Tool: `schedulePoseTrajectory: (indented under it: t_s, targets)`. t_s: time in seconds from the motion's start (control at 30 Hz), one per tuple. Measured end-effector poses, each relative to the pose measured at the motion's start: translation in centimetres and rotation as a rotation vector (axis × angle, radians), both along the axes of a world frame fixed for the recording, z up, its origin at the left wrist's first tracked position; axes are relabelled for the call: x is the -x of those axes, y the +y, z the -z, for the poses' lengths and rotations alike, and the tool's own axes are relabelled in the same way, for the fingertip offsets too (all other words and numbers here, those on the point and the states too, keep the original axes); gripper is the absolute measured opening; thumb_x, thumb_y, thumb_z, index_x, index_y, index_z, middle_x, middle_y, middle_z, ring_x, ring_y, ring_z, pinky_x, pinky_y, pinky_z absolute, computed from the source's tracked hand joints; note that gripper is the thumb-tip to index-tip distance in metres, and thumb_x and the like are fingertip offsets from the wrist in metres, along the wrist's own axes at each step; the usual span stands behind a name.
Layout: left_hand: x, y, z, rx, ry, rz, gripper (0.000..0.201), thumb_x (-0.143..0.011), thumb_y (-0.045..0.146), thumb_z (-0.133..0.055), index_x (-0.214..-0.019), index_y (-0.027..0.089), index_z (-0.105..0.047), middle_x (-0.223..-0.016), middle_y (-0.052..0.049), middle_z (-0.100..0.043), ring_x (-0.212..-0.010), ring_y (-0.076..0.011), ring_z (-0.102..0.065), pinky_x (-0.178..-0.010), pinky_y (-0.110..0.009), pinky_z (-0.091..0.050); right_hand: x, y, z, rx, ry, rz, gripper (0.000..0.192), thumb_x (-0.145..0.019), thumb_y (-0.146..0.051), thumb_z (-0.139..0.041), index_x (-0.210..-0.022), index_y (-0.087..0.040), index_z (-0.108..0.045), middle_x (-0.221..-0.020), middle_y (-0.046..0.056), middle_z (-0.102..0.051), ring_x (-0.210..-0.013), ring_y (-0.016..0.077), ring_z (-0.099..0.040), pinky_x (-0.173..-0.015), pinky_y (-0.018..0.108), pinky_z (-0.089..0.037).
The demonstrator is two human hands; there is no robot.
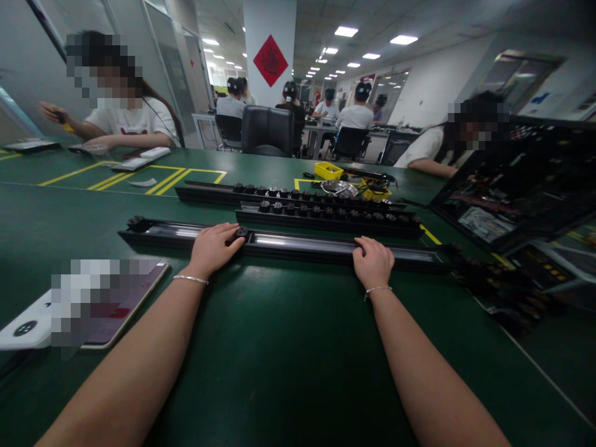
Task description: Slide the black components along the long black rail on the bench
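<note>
A long black channel-shaped rail (307,247) lies across the green table before me, with a shiny strip along its inside. My left hand (212,249) rests over its left part, thumb and index finger closed about a small round black part (242,232) in the channel. Farther right, my right hand (374,259) has its fingers curled over the rail's near wall. Another small black part (136,221) sits at the rail's left end. Beyond it lie two similar rails, a shorter rail (326,226) and a longer rail (205,194), each with a row of small black parts.
Phones (135,310) lie at left on the green table (288,347). A metal bowl (339,189) and a yellow bin (328,171) stand behind the rails. At right are a large black tilted panel (526,180) and dark clutter (507,292). Co-workers sit across the table.
</note>
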State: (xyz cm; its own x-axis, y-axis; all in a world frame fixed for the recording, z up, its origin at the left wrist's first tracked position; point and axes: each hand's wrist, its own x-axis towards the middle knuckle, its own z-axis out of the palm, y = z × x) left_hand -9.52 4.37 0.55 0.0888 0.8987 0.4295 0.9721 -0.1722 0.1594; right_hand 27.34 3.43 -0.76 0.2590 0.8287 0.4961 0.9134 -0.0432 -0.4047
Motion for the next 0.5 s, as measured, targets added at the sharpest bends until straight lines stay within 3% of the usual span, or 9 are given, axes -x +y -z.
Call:
schedulePoseTrajectory:
  t_s: [0.5]
  targets:
    - [-0.33, 0.1, 0.21, 0.054, 0.056, 0.032, 0.044, -0.087, 0.044, -0.034, -0.121, 0.03, -0.058, -0.132, 0.001, -0.055, -0.127, -0.0186, -0.044, -0.108, -0.04, -0.027, -0.03, -0.01, 0.01, -0.009, 0.015, -0.016, 0.038, -0.079, -0.025, -0.039, -0.104, -0.024, -0.067, -0.118, 0.005, -0.062, -0.115, 0.0229, -0.047, -0.103, 0.046, -0.023]
